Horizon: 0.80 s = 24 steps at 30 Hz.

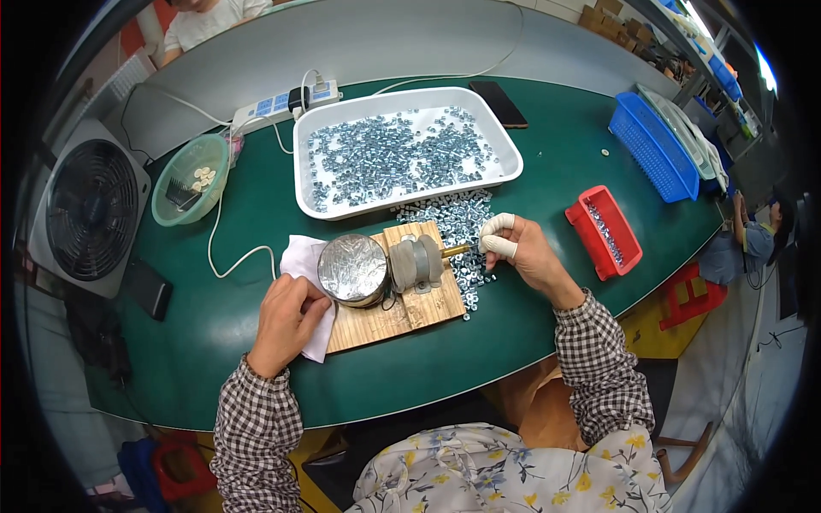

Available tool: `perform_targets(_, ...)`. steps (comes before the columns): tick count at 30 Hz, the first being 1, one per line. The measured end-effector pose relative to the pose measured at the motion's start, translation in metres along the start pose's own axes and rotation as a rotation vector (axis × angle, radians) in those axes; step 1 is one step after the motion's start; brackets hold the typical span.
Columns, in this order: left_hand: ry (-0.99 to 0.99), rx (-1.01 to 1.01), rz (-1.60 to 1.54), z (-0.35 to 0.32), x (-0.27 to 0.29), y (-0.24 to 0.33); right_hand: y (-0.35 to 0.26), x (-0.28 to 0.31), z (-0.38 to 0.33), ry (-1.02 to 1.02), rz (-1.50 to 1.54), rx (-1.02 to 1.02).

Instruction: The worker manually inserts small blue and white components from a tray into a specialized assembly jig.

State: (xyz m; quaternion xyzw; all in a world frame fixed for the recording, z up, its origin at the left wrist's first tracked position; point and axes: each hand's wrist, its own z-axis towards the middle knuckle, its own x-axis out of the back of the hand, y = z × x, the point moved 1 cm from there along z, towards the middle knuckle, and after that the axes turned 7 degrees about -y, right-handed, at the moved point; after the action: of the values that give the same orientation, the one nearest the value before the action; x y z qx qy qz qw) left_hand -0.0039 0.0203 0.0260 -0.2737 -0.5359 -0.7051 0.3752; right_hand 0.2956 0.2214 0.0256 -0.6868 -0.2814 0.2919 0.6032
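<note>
A small motor device with a foil-covered round top [352,269] is mounted on a wooden board [376,323]. From its cloth-wrapped body [416,263] a brass-coloured shaft [457,250] points right. My right hand [526,250], with white covers on its fingertips, pinches at the shaft's tip; what sits between the fingers is too small to make out. My left hand [289,316] has its fingers curled on a pale pink cloth [318,342] at the board's left edge. Beside the shaft lies a heap of small silvery metal nuts [472,282].
A white tray [299,171] of metal nuts stands behind the board. Around it are a red bin [629,239], a blue basket [654,154], a green bowl [160,201], a black phone [500,104], a power strip [265,109] and a fan [92,205]. White cables cross the table's left side.
</note>
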Motion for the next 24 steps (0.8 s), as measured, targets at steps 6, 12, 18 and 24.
perform_targets(6,0.004,0.004,0.000,0.000,0.001,0.003,-0.001,-0.004,0.000,-0.003,0.088,-0.040)
perform_targets(12,0.037,0.007,0.022,0.003,-0.003,0.004,0.002,0.001,0.000,-0.068,0.089,0.014)
perform_targets(18,0.055,0.005,0.012,0.002,-0.003,0.003,0.008,0.000,0.001,-0.060,0.011,0.121)
perform_targets(24,0.032,0.017,0.020,0.002,0.000,0.002,0.009,-0.003,0.001,-0.044,-0.207,0.277)
